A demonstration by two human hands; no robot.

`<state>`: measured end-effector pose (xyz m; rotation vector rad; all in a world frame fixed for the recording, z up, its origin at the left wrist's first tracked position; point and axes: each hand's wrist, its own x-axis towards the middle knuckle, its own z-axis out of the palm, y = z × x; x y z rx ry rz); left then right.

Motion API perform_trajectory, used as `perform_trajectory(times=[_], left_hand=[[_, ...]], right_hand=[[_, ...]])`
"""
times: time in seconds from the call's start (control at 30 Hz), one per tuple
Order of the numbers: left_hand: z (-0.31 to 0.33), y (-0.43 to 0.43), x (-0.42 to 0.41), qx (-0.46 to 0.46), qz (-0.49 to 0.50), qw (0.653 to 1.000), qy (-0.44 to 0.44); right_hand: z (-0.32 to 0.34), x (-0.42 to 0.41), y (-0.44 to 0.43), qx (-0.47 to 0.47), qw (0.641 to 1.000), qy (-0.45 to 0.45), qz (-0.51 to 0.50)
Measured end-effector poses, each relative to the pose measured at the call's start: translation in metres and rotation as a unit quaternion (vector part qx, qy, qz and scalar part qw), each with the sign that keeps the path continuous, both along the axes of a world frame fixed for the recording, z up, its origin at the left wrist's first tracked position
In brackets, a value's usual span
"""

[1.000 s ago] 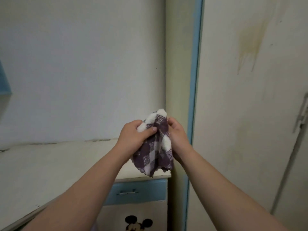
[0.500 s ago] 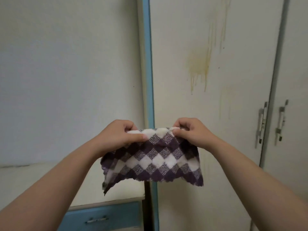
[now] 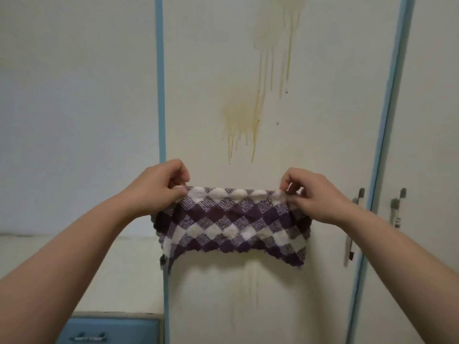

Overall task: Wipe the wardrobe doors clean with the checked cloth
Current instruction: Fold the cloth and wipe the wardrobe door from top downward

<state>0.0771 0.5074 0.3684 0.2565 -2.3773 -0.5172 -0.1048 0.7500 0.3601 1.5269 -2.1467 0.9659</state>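
The left hand (image 3: pixel 159 187) and right hand (image 3: pixel 315 197) each pinched a top corner of the cloth (image 3: pixel 233 224), stretched flat between them, hanging before the door (image 3: pixel 310 95); behind it ran a yellow stain (image 3: pixel 242 117), handles (image 3: pixel 355 219) to the right

Purple-and-white checked cloth (image 3: pixel 233 224) — cream wardrobe door (image 3: pixel 323 120) edged blue, streaked yellow-brown — blue drawer (image 3: pixel 111 330).
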Motion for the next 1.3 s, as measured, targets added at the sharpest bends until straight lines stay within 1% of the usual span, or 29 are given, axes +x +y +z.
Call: perform_trajectory(times=[0.07,0.2,0.3,0.47,0.53,0.6,0.63,0.67,0.7,0.73,0.77,0.83,0.87,0.93,0.97,1.0,1.07,1.13,1.17,1.23,1.3], left_hand=[[-0.001,0.000,-0.005,-0.066,0.049,0.996,0.043],[-0.008,-0.001,-0.024,-0.182,0.071,0.974,0.119],[-0.013,-0.007,-0.039,-0.275,0.088,0.944,0.162],[-0.016,-0.019,-0.057,-0.398,0.106,0.885,0.216],[-0.018,-0.022,-0.061,-0.435,0.145,0.857,0.236],[-0.023,-0.020,-0.063,-0.464,0.230,0.819,0.247],[-0.025,-0.014,-0.063,-0.464,0.273,0.805,0.250],[-0.028,-0.008,-0.065,-0.456,0.297,0.801,0.251],[-0.033,-0.002,-0.067,-0.440,0.304,0.807,0.248],[-0.040,0.003,-0.072,-0.420,0.305,0.820,0.241],[-0.048,0.007,-0.076,-0.379,0.299,0.847,0.221],[-0.061,0.014,-0.083,-0.268,0.292,0.899,0.187],[-0.068,0.016,-0.088,-0.217,0.279,0.918,0.179],[-0.077,0.020,-0.096,-0.149,0.258,0.936,0.187],[-0.079,0.022,-0.100,-0.120,0.256,0.942,0.183],[-0.080,0.024,-0.105,-0.099,0.251,0.946,0.182],[-0.081,0.027,-0.115,-0.086,0.245,0.950,0.175],[-0.083,0.027,-0.123,-0.102,0.252,0.948,0.166],[-0.082,0.027,-0.125,-0.109,0.261,0.946,0.158],[-0.082,0.024,-0.129,-0.118,0.281,0.940,0.151],[-0.083,0.020,-0.132,-0.130,0.298,0.933,0.154]], right_hand=[[-0.003,-0.013,0.001,-0.033,0.997,0.066,-0.018],[-0.008,-0.028,-0.007,-0.076,0.979,0.180,-0.065],[-0.009,-0.033,-0.017,-0.088,0.958,0.256,-0.095],[-0.009,-0.040,-0.035,-0.070,0.929,0.330,-0.153],[-0.010,-0.040,-0.037,-0.085,0.902,0.385,-0.178],[-0.010,-0.035,-0.039,-0.102,0.859,0.443,-0.238],[-0.010,-0.029,-0.041,-0.109,0.842,0.452,-0.274],[-0.010,-0.022,-0.044,-0.114,0.837,0.445,-0.298],[-0.012,-0.015,-0.050,-0.117,0.838,0.435,-0.308],[-0.017,-0.008,-0.056,-0.115,0.849,0.415,-0.308],[-0.023,-0.004,-0.063,-0.119,0.864,0.382,-0.305],[-0.034,0.002,-0.074,-0.127,0.897,0.289,-0.309],[-0.037,0.004,-0.079,-0.139,0.908,0.241,-0.312],[-0.047,0.002,-0.087,-0.131,0.936,0.106,-0.311],[-0.054,0.000,-0.091,-0.132,0.945,0.059,-0.295],[-0.062,-0.002,-0.095,-0.147,0.947,0.061,-0.278],[-0.075,-0.010,-0.102,-0.170,0.945,0.132,-0.246],[-0.083,-0.022,-0.100,-0.145,0.942,0.209,-0.220],[-0.087,-0.029,-0.097,-0.125,0.933,0.265,-0.209],[-0.090,-0.042,-0.091,-0.084,0.898,0.377,-0.210],[-0.091,-0.051,-0.088,-0.069,0.871,0.427,-0.234]])
